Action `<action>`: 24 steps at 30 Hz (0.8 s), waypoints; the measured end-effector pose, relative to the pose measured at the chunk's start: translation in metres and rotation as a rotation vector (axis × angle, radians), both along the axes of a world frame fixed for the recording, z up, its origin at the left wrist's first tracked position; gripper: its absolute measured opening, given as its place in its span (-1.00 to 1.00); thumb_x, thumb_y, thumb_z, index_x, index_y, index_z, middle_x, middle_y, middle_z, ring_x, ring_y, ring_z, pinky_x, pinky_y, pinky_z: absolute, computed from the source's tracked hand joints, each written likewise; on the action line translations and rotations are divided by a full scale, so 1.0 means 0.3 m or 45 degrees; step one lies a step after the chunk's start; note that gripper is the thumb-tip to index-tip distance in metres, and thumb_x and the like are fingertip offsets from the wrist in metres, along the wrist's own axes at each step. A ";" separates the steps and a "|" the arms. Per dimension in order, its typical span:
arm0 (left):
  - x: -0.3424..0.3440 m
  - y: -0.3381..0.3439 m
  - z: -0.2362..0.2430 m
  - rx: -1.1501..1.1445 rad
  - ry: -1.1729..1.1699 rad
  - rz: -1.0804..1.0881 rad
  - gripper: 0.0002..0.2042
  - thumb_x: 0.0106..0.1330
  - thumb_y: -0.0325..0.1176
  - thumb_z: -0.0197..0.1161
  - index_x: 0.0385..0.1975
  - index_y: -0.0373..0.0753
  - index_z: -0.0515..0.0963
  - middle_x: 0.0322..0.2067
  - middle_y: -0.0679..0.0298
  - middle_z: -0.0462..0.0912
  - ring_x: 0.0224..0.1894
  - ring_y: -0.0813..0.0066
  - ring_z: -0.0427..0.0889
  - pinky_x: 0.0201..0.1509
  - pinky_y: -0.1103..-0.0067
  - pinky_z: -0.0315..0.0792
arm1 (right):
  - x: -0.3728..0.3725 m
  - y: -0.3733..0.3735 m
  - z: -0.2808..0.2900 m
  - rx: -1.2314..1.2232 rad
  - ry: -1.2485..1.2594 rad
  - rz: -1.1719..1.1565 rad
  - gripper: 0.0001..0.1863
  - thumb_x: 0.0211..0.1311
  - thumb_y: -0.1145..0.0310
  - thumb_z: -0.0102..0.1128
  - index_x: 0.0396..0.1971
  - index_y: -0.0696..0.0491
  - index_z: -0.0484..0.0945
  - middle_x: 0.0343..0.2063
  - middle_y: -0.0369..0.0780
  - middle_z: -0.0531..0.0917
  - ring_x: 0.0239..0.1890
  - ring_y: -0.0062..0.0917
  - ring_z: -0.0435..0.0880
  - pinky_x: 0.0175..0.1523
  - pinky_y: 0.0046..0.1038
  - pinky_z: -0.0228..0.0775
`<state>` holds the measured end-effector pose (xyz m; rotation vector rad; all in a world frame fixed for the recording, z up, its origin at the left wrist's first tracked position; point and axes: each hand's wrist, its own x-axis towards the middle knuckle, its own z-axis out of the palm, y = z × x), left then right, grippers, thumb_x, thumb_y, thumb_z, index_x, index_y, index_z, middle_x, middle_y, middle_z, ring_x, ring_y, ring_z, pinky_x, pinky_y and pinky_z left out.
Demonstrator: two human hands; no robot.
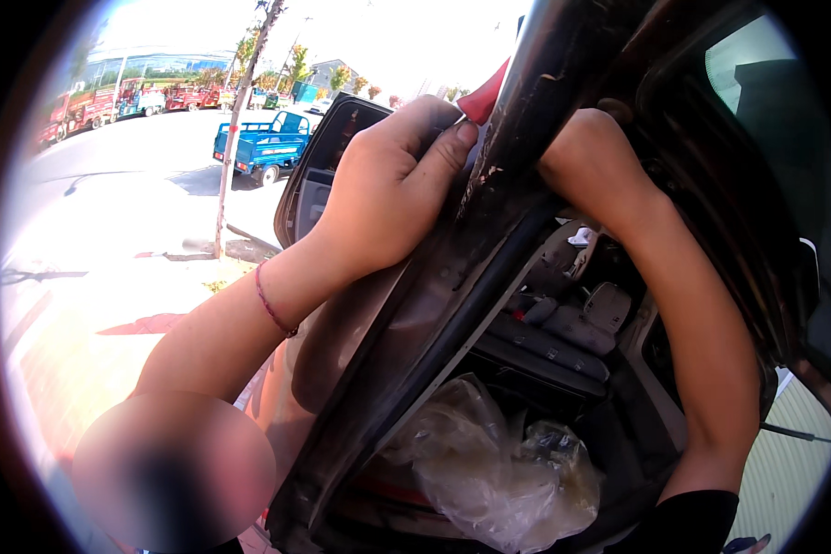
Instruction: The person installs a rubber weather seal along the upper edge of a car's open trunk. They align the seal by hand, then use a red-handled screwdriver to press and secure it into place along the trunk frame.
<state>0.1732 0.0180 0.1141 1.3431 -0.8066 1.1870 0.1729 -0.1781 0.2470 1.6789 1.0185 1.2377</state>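
Note:
My left hand (388,175) is raised on the outer side of a dark, scuffed car body pillar (499,175). Its thumb and curled fingers close at the lower tip of a red, pointed piece (486,92), which I cannot identify further. On the inner side of that pillar is my right hand (593,162), reaching in from the right with a bent wrist. The pillar's edge hides its fingertips, so whatever it touches does not show.
Crumpled clear plastic sheeting (499,471) lies in the open rear of the car, behind the seats (563,342). A car door (319,185) stands open beyond my left hand. A person (175,471), blurred, is at lower left. A tree trunk (235,138) and blue cargo vehicle (263,148) are outside.

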 end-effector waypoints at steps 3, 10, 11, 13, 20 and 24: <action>0.012 0.003 -0.003 -0.011 -0.062 0.051 -0.75 0.51 -0.22 0.20 -0.10 -0.30 0.61 -0.46 0.06 0.65 -0.41 0.34 0.61 -0.21 0.46 0.47 | 0.002 0.026 0.016 -0.010 0.060 -0.027 -0.98 0.22 0.47 0.28 -0.39 0.06 0.61 -0.42 -0.13 0.72 -0.25 -0.23 0.78 -0.15 -0.27 0.63; 0.009 -0.015 0.015 -0.074 0.006 0.133 -0.75 0.51 -0.25 0.16 -0.13 -0.36 0.59 -0.42 0.01 0.67 -0.35 0.29 0.66 -0.16 0.42 0.49 | 0.014 0.027 0.044 0.363 0.237 -0.175 -0.80 0.28 0.26 0.33 -0.28 0.10 0.67 -0.36 -0.09 0.74 -0.20 -0.13 0.75 -0.05 -0.15 0.59; -0.007 -0.015 0.024 -0.078 0.071 0.130 -0.77 0.48 -0.29 0.17 -0.13 -0.35 0.61 -0.37 0.07 0.69 -0.30 0.36 0.66 -0.12 0.45 0.50 | 0.003 0.038 0.053 0.388 0.243 -0.252 -0.78 0.28 0.24 0.34 -0.26 0.10 0.67 -0.35 -0.09 0.74 -0.17 -0.12 0.74 -0.02 -0.14 0.58; -0.032 -0.014 0.033 -0.075 0.220 0.119 -0.80 0.42 -0.38 0.17 -0.12 -0.33 0.66 -0.27 0.20 0.74 -0.20 0.49 0.66 -0.05 0.52 0.51 | 0.001 0.045 0.052 0.380 0.375 -0.230 -0.77 0.30 0.24 0.32 -0.24 0.11 0.68 -0.29 -0.07 0.74 -0.11 -0.12 0.73 0.03 -0.14 0.56; -0.036 -0.029 0.020 -0.022 0.209 0.241 -0.79 0.48 -0.32 0.22 -0.11 -0.35 0.63 -0.29 0.10 0.73 -0.21 0.43 0.67 -0.05 0.46 0.50 | 0.000 0.053 0.056 0.272 0.367 -0.220 -0.82 0.29 0.28 0.31 -0.29 0.09 0.70 -0.23 -0.09 0.73 -0.10 -0.17 0.73 0.01 -0.15 0.56; -0.020 -0.043 0.005 -0.097 0.161 0.256 -0.75 0.51 -0.26 0.20 -0.09 -0.35 0.64 -0.30 0.05 0.73 -0.20 0.35 0.70 -0.06 0.45 0.50 | 0.030 -0.029 -0.032 0.660 0.391 0.033 -0.72 0.25 0.17 0.38 -0.22 0.08 0.70 -0.19 -0.14 0.73 -0.11 -0.14 0.72 -0.01 -0.19 0.54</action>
